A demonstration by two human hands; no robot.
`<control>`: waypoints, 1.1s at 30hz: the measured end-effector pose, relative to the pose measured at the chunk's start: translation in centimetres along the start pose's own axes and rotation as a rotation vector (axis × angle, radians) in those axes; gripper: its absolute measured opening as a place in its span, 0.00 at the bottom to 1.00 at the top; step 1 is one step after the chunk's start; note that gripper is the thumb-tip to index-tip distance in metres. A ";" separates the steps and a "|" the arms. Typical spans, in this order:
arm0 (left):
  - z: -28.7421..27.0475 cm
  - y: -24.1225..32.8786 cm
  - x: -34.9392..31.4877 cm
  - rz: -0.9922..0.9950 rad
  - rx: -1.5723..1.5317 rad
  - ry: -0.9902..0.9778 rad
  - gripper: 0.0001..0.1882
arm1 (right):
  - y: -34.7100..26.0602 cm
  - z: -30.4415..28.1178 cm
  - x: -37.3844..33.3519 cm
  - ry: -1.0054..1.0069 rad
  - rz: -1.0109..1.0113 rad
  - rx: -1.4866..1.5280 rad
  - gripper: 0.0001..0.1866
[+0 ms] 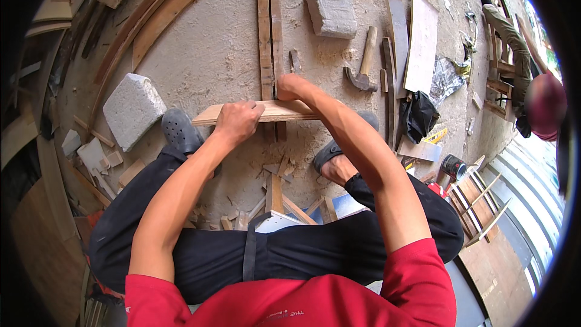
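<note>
Rough concrete floor (230, 42), dusty and covered with small wood scraps, spreads below the seated person. On this floor, two long narrow wooden strips (265, 42) lie side by side and run away from the person. Across their nearer part is a wooden board (287, 111), placed between the two grey shoes (181, 132); whether it touches the strips, I cannot tell. The left hand (239, 121) is closed on the left half of the board, with the fingers bent over it. The right hand (290, 87) is curled at the far edge of the board, beside the strips; its fingers are hidden, so I cannot tell what it grips. Both hands are near each other, but apart. Farther away stands a pale block (331, 9), and to the right of it lies a hammer (367, 57) with a wooden handle. Another white block (134, 111) rests near the left shoe.
</note>
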State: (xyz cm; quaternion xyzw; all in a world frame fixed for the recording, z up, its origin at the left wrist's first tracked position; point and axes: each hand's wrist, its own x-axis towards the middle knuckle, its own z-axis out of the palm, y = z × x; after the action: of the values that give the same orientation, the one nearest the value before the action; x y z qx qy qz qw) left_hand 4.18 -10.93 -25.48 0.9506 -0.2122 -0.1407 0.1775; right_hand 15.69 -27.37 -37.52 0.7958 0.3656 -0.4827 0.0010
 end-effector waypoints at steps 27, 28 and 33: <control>0.3 0.1 -0.3 -0.037 0.060 -0.055 0.19 | -2.2 -1.1 -2.1 0.197 0.132 0.242 0.12; 0.4 0.0 -0.3 -0.036 0.057 -0.057 0.18 | -2.6 -1.2 -1.9 0.225 0.131 0.292 0.14; 0.5 -0.1 -0.3 -0.038 0.037 -0.069 0.18 | -4.2 -1.2 -0.6 0.175 0.205 0.346 0.17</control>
State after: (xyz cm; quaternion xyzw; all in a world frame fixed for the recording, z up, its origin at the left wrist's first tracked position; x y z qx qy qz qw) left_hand 3.79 -10.86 -25.86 0.9522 -0.2027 -0.1728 0.1498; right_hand 14.03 -24.26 -34.91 0.8560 0.1935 -0.4646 -0.1182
